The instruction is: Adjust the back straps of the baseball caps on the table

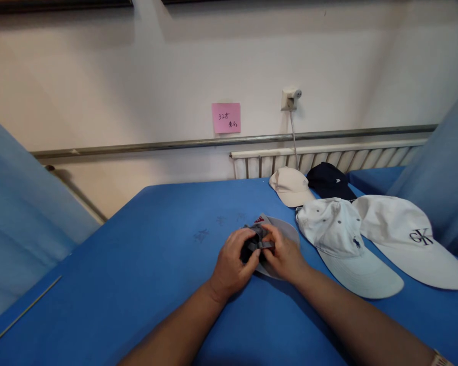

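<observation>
A grey baseball cap with a small red patch rests on the blue table, its brim pointing right. Its back strap faces me between both hands. My left hand is closed on the left part of the cap's back, thumb near the strap. With thumb and fingers, my right hand pinches the strap's right side. The fingers hide much of the cap and its dark inside.
Right of my hands lie a pale cap with a horse logo, a white CK cap, a beige cap and a navy cap. Behind the blue table are a radiator and a rail. Blue curtains hang at both sides.
</observation>
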Available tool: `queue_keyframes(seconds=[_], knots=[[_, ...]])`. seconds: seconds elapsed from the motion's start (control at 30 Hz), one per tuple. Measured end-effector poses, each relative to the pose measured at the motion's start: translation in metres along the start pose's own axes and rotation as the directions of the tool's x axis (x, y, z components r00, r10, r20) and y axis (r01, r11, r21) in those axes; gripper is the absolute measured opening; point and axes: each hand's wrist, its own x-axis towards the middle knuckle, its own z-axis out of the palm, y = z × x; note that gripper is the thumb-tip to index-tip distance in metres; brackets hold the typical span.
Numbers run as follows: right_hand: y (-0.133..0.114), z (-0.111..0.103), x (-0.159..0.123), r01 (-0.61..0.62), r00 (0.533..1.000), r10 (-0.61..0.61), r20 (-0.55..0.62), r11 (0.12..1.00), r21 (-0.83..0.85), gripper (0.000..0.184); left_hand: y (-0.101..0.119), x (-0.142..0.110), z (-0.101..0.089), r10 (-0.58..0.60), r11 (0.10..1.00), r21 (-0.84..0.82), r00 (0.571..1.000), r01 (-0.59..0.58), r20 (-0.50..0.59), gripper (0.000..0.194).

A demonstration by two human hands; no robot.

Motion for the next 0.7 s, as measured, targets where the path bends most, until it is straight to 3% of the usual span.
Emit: queue_keyframes(seconds=[0.1,0.23,0.4,0.7], knots=[[-0.001,0.004,-0.004,0.067,0.991,-0.067,0.120,0.998,0.005,0.076,-0.001,0.001,0.006,-0.034,0.999,-0.026,0.987,0.038,0.157,0.036],[0.000,0.008,-0.005,0.055,0.985,-0.060,0.161,0.998,0.036,0.079,-0.006,0.002,0.009,-0.100,0.995,0.010,0.967,0.100,0.234,0.033],[0.001,0.010,-0.005,0.010,0.993,-0.018,0.117,0.998,0.063,0.067,-0.008,0.002,0.008,-0.133,0.991,0.024,0.970,0.131,0.204,0.021],[0.002,0.011,-0.005,-0.020,0.997,0.006,0.082,0.985,0.173,0.060,-0.004,0.003,0.009,-0.245,0.961,-0.091,0.958,0.260,0.150,0.005]])
